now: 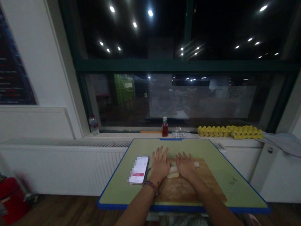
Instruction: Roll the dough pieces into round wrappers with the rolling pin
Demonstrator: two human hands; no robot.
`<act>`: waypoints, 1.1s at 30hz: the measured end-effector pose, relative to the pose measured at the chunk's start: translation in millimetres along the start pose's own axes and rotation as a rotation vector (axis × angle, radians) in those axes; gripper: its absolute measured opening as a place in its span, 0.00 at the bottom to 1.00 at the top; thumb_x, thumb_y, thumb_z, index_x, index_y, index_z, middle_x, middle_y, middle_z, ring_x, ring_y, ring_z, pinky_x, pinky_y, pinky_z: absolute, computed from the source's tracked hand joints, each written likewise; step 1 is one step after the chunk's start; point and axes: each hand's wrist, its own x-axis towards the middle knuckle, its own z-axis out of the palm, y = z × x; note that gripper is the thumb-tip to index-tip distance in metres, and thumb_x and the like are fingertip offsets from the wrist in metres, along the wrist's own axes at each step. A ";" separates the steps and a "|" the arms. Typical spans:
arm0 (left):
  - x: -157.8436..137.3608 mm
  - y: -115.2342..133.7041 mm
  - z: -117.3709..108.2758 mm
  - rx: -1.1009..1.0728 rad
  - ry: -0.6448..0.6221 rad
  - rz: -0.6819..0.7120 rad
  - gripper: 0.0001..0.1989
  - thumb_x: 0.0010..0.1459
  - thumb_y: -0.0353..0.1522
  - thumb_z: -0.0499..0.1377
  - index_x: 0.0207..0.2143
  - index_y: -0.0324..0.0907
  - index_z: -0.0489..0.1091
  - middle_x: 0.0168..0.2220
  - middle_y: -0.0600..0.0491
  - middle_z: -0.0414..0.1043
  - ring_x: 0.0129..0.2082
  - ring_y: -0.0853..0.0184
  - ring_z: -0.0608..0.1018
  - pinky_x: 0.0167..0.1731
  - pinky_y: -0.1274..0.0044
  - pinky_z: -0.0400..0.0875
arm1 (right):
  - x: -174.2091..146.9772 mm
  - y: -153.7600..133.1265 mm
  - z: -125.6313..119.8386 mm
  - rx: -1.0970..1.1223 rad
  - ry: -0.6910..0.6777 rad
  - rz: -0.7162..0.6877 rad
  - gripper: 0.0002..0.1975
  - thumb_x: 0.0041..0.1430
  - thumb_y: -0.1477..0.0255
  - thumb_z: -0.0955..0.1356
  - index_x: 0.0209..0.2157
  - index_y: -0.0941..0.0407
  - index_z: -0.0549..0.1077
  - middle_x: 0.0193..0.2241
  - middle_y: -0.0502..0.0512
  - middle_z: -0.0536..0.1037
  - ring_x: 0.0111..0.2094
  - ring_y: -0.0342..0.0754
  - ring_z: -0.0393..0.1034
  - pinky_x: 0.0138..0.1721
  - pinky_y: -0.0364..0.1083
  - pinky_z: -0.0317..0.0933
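Both palms press down on a pale cylinder (pixel 174 169) lying crosswise on a wooden board (pixel 181 191). It looks like a rolling pin or a roll of dough; I cannot tell which. A flat pale piece, likely dough (pixel 173 175), shows just below it between the hands. My left hand (pixel 160 165) lies at the cylinder's left, fingers spread and pointing away from me. At its right, my right hand (pixel 185 165) lies flat with fingers apart, and the cylinder's end sticks out beyond it. To the left of my left hand lies a phone (pixel 140 170) with its screen lit.
The board rests on a small green table (pixel 116 191) with a blue edge. Beyond it, the windowsill holds a bottle of red liquid (pixel 164 127), a clear bottle (pixel 93 126) and yellow egg trays (pixel 230 132). A white radiator (pixel 64 170) and a red fire extinguisher (pixel 9 199) are at left.
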 end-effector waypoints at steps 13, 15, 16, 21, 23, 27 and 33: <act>18.4 -8.2 -10.8 -0.044 0.145 0.095 0.13 0.63 0.33 0.49 0.44 0.39 0.70 0.47 0.46 0.71 0.49 0.57 0.68 0.51 0.64 0.60 | 11.7 13.7 -3.3 0.339 0.191 -0.205 0.20 0.67 0.65 0.57 0.52 0.54 0.72 0.54 0.54 0.73 0.55 0.45 0.64 0.58 0.46 0.54; 18.4 -9.4 -10.4 -0.056 0.122 0.083 0.13 0.64 0.33 0.49 0.42 0.40 0.70 0.45 0.47 0.72 0.48 0.58 0.69 0.50 0.66 0.61 | 3.6 21.8 -9.5 0.369 0.192 -0.275 0.18 0.66 0.65 0.60 0.51 0.53 0.73 0.52 0.55 0.74 0.54 0.46 0.65 0.57 0.46 0.55; 18.6 -10.4 -9.8 -0.060 0.108 0.064 0.13 0.64 0.33 0.48 0.41 0.40 0.70 0.45 0.47 0.72 0.48 0.59 0.69 0.49 0.66 0.61 | -0.8 25.5 -13.8 0.361 0.187 -0.285 0.18 0.65 0.65 0.61 0.51 0.54 0.72 0.53 0.55 0.74 0.55 0.47 0.64 0.57 0.46 0.55; 18.1 -12.3 -11.2 -0.068 0.089 0.056 0.13 0.65 0.32 0.46 0.40 0.40 0.71 0.43 0.47 0.73 0.46 0.59 0.70 0.46 0.67 0.62 | -23.5 35.7 -39.3 0.242 0.112 -0.351 0.17 0.62 0.63 0.66 0.51 0.51 0.72 0.51 0.54 0.74 0.52 0.50 0.65 0.56 0.49 0.55; 14.4 -10.0 -17.1 -0.115 0.122 0.121 0.13 0.65 0.32 0.47 0.42 0.41 0.70 0.45 0.48 0.72 0.48 0.60 0.69 0.49 0.67 0.61 | -29.9 35.9 -45.8 0.178 0.122 -0.293 0.14 0.63 0.63 0.65 0.48 0.52 0.73 0.46 0.54 0.76 0.48 0.51 0.68 0.52 0.48 0.58; -2.6 -2.7 -32.3 -0.281 0.249 0.125 0.14 0.63 0.30 0.49 0.48 0.48 0.68 0.55 0.52 0.66 0.56 0.61 0.63 0.54 0.65 0.56 | -30.0 37.3 -43.6 0.117 0.162 -0.220 0.11 0.64 0.63 0.64 0.43 0.51 0.73 0.42 0.53 0.77 0.44 0.51 0.69 0.47 0.47 0.59; -31.5 3.9 -27.6 -0.295 0.136 0.008 0.19 0.63 0.39 0.51 0.54 0.45 0.65 0.56 0.47 0.63 0.57 0.57 0.63 0.55 0.64 0.56 | -14.3 52.7 -17.2 0.192 0.281 -0.020 0.15 0.67 0.62 0.59 0.44 0.54 0.72 0.41 0.57 0.77 0.44 0.51 0.70 0.46 0.48 0.58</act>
